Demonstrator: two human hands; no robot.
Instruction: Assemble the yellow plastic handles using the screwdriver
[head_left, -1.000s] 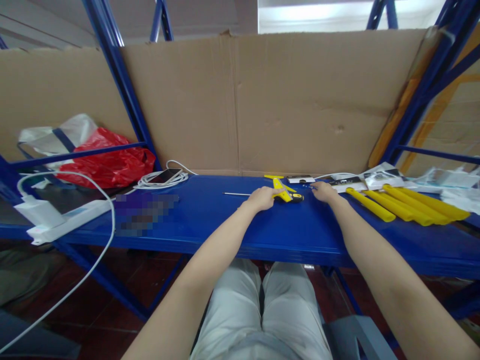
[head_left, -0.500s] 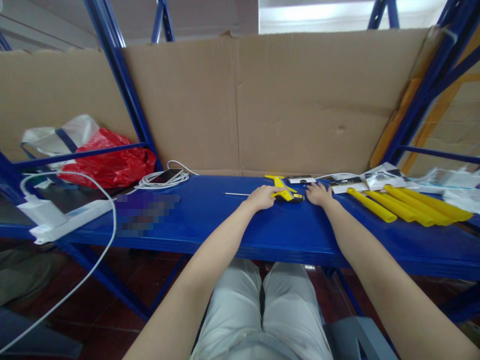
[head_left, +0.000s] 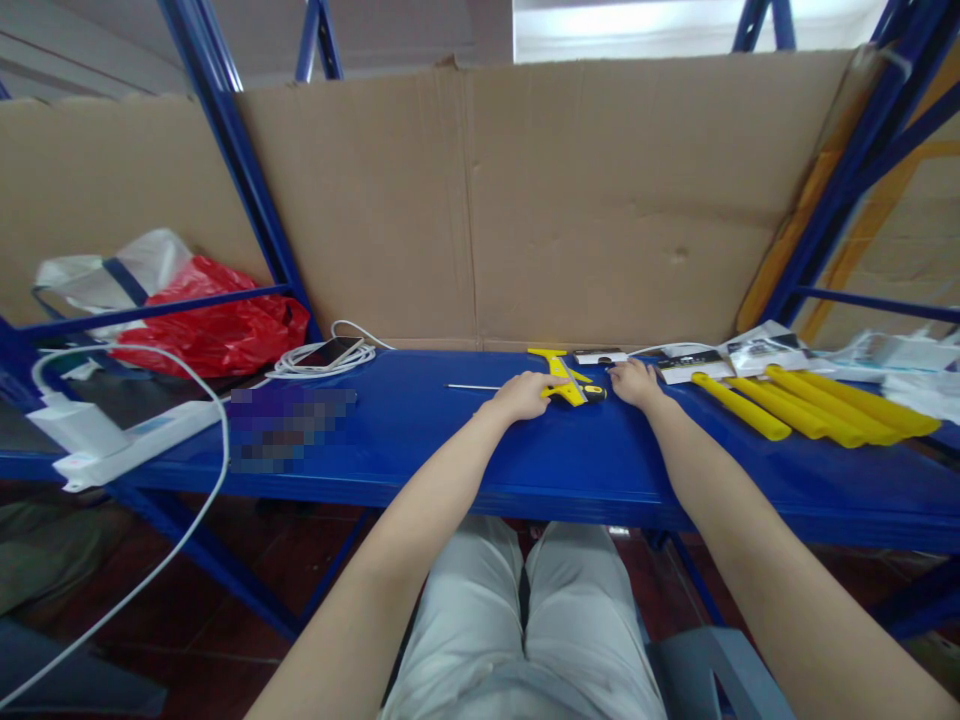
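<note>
My left hand (head_left: 523, 396) is closed around the near part of a yellow T-shaped tool head (head_left: 570, 388), which looks like a scraper or squeegee head. Beneath it on the blue table lies a screwdriver (head_left: 595, 393) with a black-and-yellow handle; its thin metal shaft comes out to the left of my left hand. My right hand (head_left: 634, 383) rests on the table just right of the tool head. Its fingertips are drawn together at the tabletop, and anything between them is too small to make out.
Several yellow tubes (head_left: 741, 407) lie at the right, before black-and-white packets (head_left: 694, 367). A small packet (head_left: 600, 356) sits behind the tool head. Leftward are a coiled white cable (head_left: 322, 360), a power strip (head_left: 150, 440) and a red bag (head_left: 217, 320). Cardboard (head_left: 600, 200) stands behind.
The fingers of my right hand were spread and now draw together, shifted very slightly left. My left hand keeps its hold on the yellow tool head.
</note>
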